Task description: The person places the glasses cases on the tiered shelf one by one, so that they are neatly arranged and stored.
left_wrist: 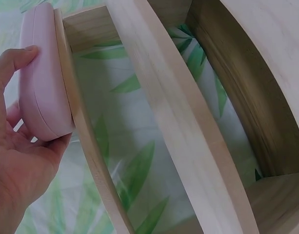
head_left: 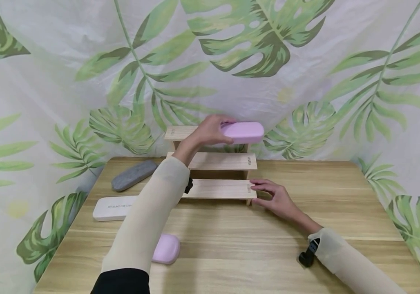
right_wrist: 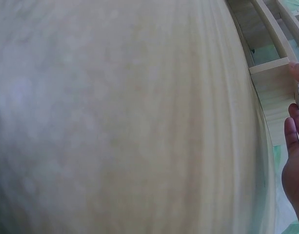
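Note:
My left hand (head_left: 211, 130) grips a lilac glasses case (head_left: 244, 132) at its left end, above the right part of the top board of a three-tier wooden step shelf (head_left: 224, 161). In the left wrist view, the case (left_wrist: 44, 73) lies flat along that board, with my thumb on one side and fingers round the other. My right hand (head_left: 278, 200) is at the right end of the lowest board, thumb and fingers pinching its end. The right wrist view shows only part of this hand (right_wrist: 296, 165), at the shelf's corner.
Left of the shelf lie a grey glasses case (head_left: 133, 175) and a white case (head_left: 112, 208) with printed lettering, partly behind my left sleeve. Nearer the front, another lilac case (head_left: 166, 249) is also partly covered. A leaf-print cloth (head_left: 232, 90) hangs behind the wooden table (head_left: 232, 245).

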`<state>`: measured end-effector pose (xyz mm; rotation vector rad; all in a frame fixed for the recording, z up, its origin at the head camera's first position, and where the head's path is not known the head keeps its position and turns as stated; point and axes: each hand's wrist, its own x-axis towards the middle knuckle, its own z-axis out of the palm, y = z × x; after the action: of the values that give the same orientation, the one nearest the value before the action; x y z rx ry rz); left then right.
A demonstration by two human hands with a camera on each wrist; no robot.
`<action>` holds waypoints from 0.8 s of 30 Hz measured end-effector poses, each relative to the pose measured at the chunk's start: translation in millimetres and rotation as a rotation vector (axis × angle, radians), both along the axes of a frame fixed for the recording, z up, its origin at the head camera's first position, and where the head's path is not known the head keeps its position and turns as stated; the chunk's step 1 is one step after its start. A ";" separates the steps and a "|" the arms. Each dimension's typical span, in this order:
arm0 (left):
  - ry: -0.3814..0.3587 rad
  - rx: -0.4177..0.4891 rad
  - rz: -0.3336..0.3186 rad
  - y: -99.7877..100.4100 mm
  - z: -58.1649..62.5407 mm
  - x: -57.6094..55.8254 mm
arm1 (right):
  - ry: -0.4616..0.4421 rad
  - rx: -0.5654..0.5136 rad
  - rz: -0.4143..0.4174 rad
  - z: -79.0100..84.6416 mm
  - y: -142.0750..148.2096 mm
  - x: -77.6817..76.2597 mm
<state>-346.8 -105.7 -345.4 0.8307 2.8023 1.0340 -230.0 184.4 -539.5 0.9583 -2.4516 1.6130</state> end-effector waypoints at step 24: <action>0.009 0.034 -0.018 7.4 -4.7 -15.5 | 0.011 0.018 0.005 1.0 -0.4 -0.2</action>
<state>-362.2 -98.3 -350.1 0.8653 2.7865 1.0810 -230.1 184.0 -538.6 0.9737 -2.4629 1.5852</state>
